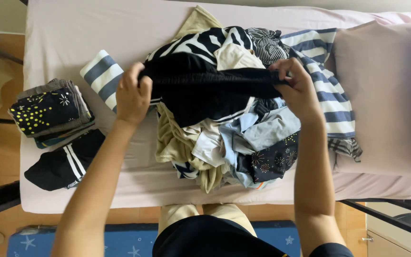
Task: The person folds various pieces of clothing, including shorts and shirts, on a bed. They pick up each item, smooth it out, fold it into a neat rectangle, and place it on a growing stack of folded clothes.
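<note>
My left hand and my right hand each grip one end of a black garment, stretched between them above a heap of unfolded clothes. The garment hangs down over the heap's top. The heap lies in the middle of a bed with a pale pink sheet and holds striped, beige, light blue and dark patterned pieces.
A stack of folded dark patterned clothes sits at the bed's left, with a folded grey-and-white striped piece and a black piece with white stripes near it. A pink pillow lies on the right. A blue star rug covers the floor below.
</note>
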